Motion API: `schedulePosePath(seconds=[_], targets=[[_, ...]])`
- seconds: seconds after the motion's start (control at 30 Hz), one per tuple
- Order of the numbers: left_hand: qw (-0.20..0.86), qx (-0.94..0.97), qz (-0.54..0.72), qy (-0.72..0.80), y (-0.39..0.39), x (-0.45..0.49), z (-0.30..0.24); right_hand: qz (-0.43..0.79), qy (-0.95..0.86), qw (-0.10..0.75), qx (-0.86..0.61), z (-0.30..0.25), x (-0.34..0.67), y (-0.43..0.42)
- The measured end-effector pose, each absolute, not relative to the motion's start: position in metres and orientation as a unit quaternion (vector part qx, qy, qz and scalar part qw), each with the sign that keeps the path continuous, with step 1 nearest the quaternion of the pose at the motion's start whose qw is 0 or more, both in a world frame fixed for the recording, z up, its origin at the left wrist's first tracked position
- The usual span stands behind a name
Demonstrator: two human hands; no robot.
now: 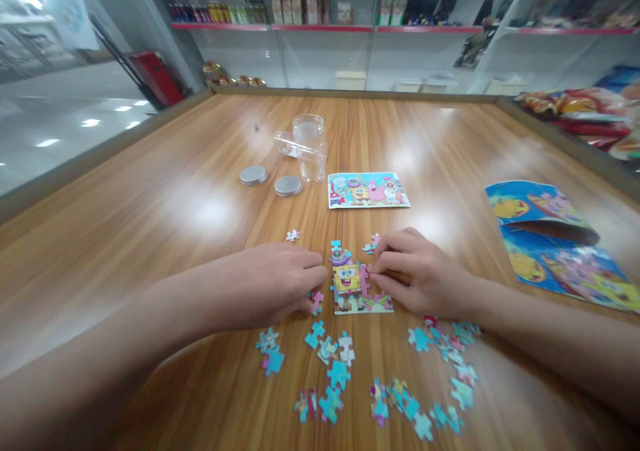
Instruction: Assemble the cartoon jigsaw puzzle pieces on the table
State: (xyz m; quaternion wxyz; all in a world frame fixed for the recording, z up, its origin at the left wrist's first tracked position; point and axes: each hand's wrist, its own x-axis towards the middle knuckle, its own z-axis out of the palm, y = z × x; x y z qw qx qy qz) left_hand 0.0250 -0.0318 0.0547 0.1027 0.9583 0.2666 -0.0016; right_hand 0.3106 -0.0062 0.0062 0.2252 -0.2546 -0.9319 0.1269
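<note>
A partly joined jigsaw puzzle [347, 279] lies on the wooden table, with a yellow cartoon face on its left side. My right hand [417, 274] is at its right edge, thumb and forefinger pinched on a pink puzzle piece [365, 276]. Just left of the puzzle, my left hand [283, 283] has its fingers curled, the tips on another pink piece [317, 301]; part of that piece is hidden beneath them. Beyond the right fingertips sits a small pink and blue piece [372, 244]. Several loose blue pieces [339, 374] are scattered nearer to me.
Behind the puzzle lies a printed picture card [369, 191]. Clear plastic tubes [311, 148] and two silver lids [289, 185] are at the back left. A blue printed wrapper [555, 238] lies at the right. Shelves [325, 29] stand beyond the table's raised edge [350, 93].
</note>
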Motion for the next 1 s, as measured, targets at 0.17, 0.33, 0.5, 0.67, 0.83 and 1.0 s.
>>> schedulePosePath(seconds=[0.17, 0.33, 0.5, 0.67, 0.83, 1.0], targets=[[0.069, 0.972, 0.072, 0.211, -0.035, 0.033, 0.053, 0.127, -0.931, 0.219, -0.261, 0.007, 0.309, -0.006], [0.058, 0.98, 0.075, 0.174, -0.04, 0.042, 0.052, 0.126, -0.932, 0.222, -0.256, 0.007, 0.31, -0.005], [0.091, 0.982, 0.029, 0.164, -0.041, 0.042, 0.04, 0.123, -0.932, 0.23, -0.251, 0.007, 0.31, -0.005], [0.108, 0.979, 0.037, 0.169, -0.039, 0.039, 0.038, 0.113, -0.934, 0.237, -0.243, 0.006, 0.31, -0.006], [0.133, 0.974, 0.053, 0.175, -0.036, 0.037, 0.041, 0.096, -0.936, 0.275, -0.2, 0.007, 0.31, -0.005], [0.148, 0.971, 0.07, 0.172, -0.036, 0.037, 0.039, 0.077, -0.954, 0.26, -0.131, 0.018, 0.307, -0.024]])
